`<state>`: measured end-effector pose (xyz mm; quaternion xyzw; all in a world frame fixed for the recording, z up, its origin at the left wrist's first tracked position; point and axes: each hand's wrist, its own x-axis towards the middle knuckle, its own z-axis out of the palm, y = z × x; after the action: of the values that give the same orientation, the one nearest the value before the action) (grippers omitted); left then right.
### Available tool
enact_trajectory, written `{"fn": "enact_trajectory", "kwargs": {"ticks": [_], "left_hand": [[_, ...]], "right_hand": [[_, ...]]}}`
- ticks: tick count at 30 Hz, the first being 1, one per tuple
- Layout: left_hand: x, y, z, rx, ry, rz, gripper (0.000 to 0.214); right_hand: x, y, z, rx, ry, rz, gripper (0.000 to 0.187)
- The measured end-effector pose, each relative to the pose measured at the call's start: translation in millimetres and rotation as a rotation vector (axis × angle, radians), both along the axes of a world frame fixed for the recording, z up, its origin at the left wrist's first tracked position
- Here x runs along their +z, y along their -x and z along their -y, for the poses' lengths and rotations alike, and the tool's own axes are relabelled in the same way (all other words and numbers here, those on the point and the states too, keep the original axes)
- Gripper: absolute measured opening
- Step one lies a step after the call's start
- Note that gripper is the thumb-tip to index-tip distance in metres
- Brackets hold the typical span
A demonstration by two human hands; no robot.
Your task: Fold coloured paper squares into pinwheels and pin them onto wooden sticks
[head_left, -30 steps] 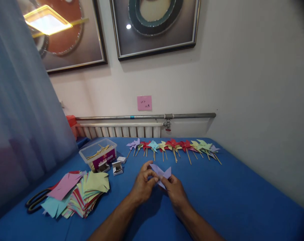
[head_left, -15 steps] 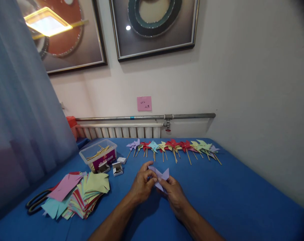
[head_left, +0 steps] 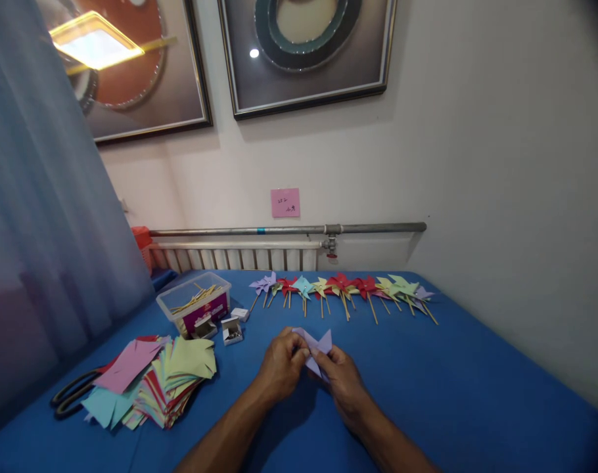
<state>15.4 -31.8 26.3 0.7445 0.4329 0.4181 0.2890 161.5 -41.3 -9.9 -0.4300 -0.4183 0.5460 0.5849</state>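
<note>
A purple paper pinwheel [head_left: 323, 343], with its points folded in, is held between both hands above the blue table. My left hand [head_left: 283, 360] pinches its left side, thumb and fingers meeting near the centre. On the other side, my right hand [head_left: 342, 376] grips the paper with the thumb on top and the fingers underneath. The fingers cover the pinwheel's centre, so I cannot tell whether a pin is there. To the left of my left hand stands a small open box of pins [head_left: 232, 332].
Finished pinwheels on sticks [head_left: 341, 284] lie in a row at the back. A clear tub of sticks [head_left: 200, 302] stands left, near small white boxes [head_left: 240, 314]. Cut paper sheets [head_left: 190, 358] and black-handled scissors [head_left: 75, 393] lie front left. A radiator [head_left: 240, 257] lines the wall.
My left index finger, raised before, has curled down towards the paper. The pinwheel and my right hand are almost where they were.
</note>
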Motion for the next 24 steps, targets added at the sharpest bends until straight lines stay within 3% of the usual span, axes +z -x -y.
{"fn": "enact_trajectory", "kwargs": {"ticks": [24], "left_hand": [[-6.4,-3.5,-1.5,0.080,0.014,0.008,0.016]], "right_hand": [[-4.6,-6.7,-5.4,0.003,-0.110,0.076,0.045]]}}
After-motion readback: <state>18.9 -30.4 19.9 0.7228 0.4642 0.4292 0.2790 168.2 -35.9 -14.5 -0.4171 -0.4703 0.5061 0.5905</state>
